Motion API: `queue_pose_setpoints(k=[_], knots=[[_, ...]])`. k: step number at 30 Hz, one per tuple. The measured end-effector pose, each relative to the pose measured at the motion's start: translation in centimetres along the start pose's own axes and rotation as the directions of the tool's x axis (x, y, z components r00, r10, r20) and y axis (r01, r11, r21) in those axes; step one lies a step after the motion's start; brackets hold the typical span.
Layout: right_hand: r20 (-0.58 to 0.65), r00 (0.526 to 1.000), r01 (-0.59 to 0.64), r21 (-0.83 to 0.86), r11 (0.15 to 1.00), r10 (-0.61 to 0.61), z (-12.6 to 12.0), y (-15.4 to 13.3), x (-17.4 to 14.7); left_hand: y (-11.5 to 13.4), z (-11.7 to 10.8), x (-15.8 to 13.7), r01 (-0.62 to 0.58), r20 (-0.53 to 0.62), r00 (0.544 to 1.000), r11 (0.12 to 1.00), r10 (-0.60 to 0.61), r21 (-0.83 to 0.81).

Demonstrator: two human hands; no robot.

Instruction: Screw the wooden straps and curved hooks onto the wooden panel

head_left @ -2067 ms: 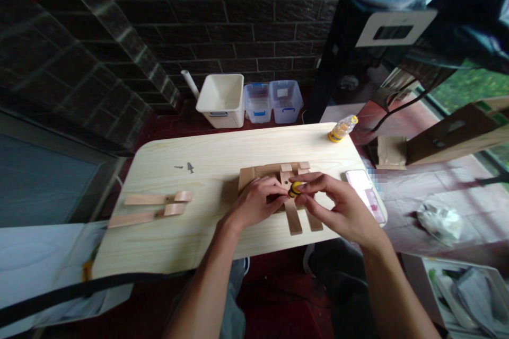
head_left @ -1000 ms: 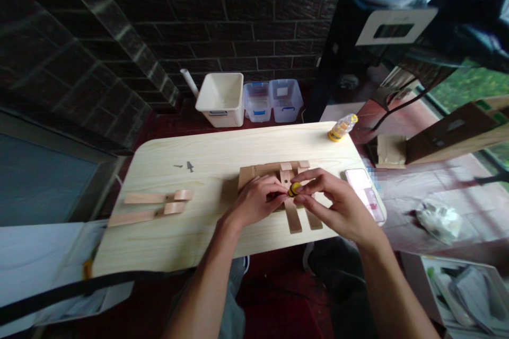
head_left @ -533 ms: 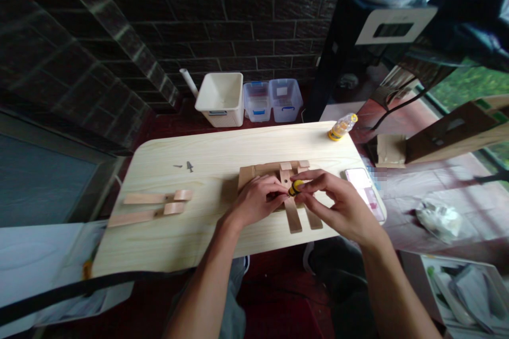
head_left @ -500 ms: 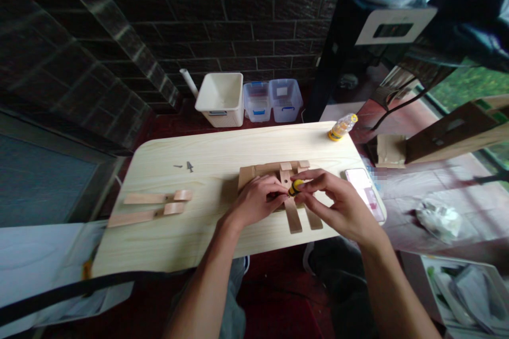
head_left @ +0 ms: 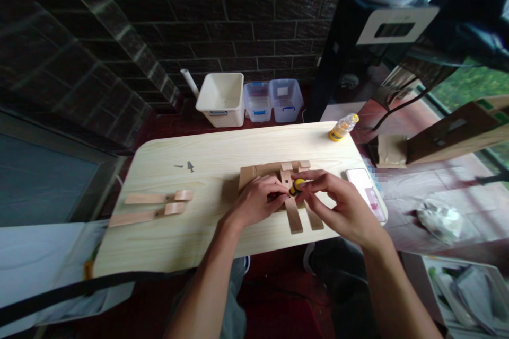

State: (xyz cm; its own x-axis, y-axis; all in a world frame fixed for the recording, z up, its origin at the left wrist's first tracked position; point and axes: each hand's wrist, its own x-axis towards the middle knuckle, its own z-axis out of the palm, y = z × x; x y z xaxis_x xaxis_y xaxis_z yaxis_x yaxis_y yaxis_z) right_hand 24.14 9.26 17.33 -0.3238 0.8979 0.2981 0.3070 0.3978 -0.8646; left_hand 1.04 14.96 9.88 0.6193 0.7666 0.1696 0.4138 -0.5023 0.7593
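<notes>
My right hand is closed around a small yellow-and-black screwdriver, gripped between thumb and fingers. Its tip points down-left at a wooden strip that lies across a brown cardboard box. Beside it on the right is a second wooden strip, partly covered by my right hand. My left hand rests on the box, thumb and forefinger pinched together near the screwdriver's tip. Whatever sits between those fingertips is too small to name.
Two wooden pieces with curved ends lie on the table's left side, below several dark screws. A clear bottle with a yellow base stands at the back right corner. A phone lies along the right edge. Plastic bins stand behind the table.
The screwdriver's handle has turned slightly in my right hand's fingers. Both hands keep nearly the same place, and the strips and box look unmoved.
</notes>
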Motion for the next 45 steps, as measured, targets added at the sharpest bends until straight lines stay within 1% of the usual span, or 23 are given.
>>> queue_pose_setpoints(k=[5, 9, 14, 18, 25, 29, 35, 41, 45], knots=[[-0.003, 0.999, 0.040, -0.040, 0.998, -0.040, -0.04, 0.17, 0.21, 0.14, -0.02, 0.00, 0.011, -0.006, 1.000, 1.000, -0.011, -0.001], [-0.014, 0.999, 0.051, -0.032, 0.998, -0.051, 0.12, 0.28, 0.26, 0.06, 0.05, 0.00, 0.014, -0.001, 1.000, 1.000, -0.014, -0.001], [-0.023, 0.999, 0.047, 0.002, 0.999, -0.047, 0.18, 0.15, 0.15, -0.11, 0.14, -0.06, 0.017, -0.007, 1.000, 1.000, -0.017, 0.001], [-0.019, 0.999, 0.038, -0.020, 0.999, -0.039, 0.12, 0.26, 0.09, -0.01, 0.10, -0.08, 0.003, -0.010, 1.000, 1.000, -0.003, 0.006], [-0.038, 0.997, 0.064, -0.065, 0.996, -0.066, 0.34, 0.68, 0.32, -0.16, 0.20, 0.00, -0.014, -0.020, 1.000, 1.000, 0.014, 0.021], [-0.033, 0.997, 0.071, -0.064, 0.995, -0.073, 0.36, 0.43, 0.24, -0.20, 0.18, 0.00, -0.010, -0.021, 1.000, 1.000, 0.010, 0.013], [-0.006, 0.999, 0.049, -0.078, 0.996, -0.049, 0.09, 0.01, 0.01, -0.05, 0.09, -0.02, -0.005, -0.018, 1.000, 1.000, 0.005, 0.004], [-0.032, 0.997, 0.072, -0.103, 0.992, -0.076, 0.11, 0.39, 0.23, -0.18, 0.30, -0.02, -0.001, -0.030, 1.000, 1.000, 0.001, 0.006], [-0.034, 0.996, 0.075, -0.090, 0.993, -0.078, 0.26, 0.39, 0.23, -0.33, 0.31, -0.01, -0.015, -0.032, 0.999, 1.000, 0.015, 0.017]])
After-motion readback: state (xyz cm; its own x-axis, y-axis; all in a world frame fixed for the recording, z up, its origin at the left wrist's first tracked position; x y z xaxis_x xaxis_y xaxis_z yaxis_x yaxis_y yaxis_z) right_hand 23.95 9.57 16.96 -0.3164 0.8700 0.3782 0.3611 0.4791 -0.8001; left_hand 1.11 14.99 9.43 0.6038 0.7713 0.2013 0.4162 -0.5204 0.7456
